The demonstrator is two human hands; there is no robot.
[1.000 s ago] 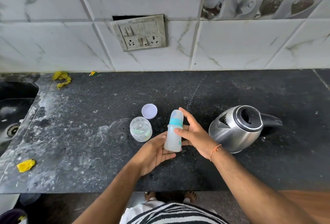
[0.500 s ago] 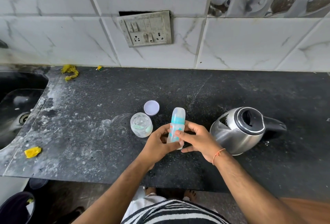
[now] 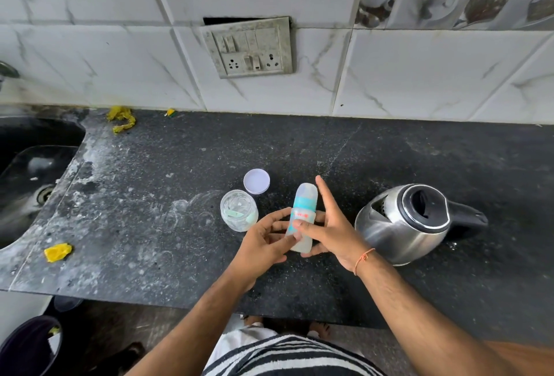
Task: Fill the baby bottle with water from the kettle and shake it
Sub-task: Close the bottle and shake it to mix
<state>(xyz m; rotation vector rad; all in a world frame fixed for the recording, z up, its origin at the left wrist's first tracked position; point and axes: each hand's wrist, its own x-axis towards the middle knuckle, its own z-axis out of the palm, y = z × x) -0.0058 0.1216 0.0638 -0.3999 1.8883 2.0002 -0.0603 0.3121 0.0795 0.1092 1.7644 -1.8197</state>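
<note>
A translucent baby bottle (image 3: 302, 214) with a teal collar and clear cap is held upright between both hands, just above the black counter (image 3: 156, 225). My left hand (image 3: 262, 243) grips its lower body from the left, thumb on the front. From the right, my right hand (image 3: 329, 230) holds it with the thumb across the front and fingers behind, while the index finger points straight up beside the cap. The steel kettle (image 3: 401, 225) stands to the right of my right hand, its lid shut and its black handle pointing right.
A clear open jar (image 3: 239, 214) and its white lid (image 3: 256, 181) sit just left of the bottle. A sink (image 3: 27, 177) lies at the far left. Yellow scraps (image 3: 57, 252) lie on the counter. A switch plate (image 3: 248, 47) hangs on the tiled wall.
A second ago the hands lay flat against the bottle; they then closed round it. Now my right index finger has straightened upward. The bottle stays in about the same place.
</note>
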